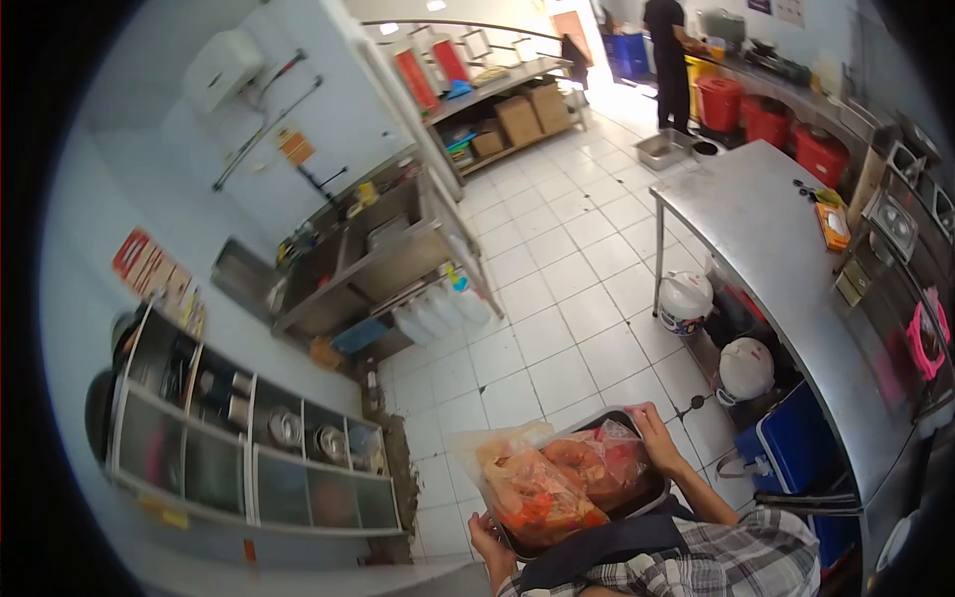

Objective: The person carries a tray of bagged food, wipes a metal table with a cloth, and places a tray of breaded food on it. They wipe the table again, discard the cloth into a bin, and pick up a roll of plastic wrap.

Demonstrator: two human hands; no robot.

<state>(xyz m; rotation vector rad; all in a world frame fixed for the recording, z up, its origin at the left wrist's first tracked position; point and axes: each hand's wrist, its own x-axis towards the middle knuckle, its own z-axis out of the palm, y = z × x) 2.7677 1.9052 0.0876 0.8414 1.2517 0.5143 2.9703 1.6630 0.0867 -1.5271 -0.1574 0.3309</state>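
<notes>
- Dark and deep-sided, a tray [652, 495] is held out before me at waist height, above the white tile floor [542, 343].
- Clear plastic bags [542, 488] fill it, orange and reddish food inside; the glossy film keeps me from telling just what it is. One bag's loose, pale end spills over the tray's far left edge.
- With my right hand [657, 438] I grip the tray's right end, fingers curled about the rim.
- With my left hand [485, 540] I grip the opposite end, low at the near corner; some of those fingers are hidden from me.
- Checked sleeve [766, 547] on my right arm, pushed up off the forearm.
- To my right stands a steel table [761, 204], with white-lidded containers [686, 297] and a blue box [791, 448] beneath it.
- To my left are a glass-fronted cabinet [323, 493] and, farther off, a steel sink [383, 264].
- Well away, a person in dark clothes [668, 65] stands at a counter near red bins [766, 121].
</notes>
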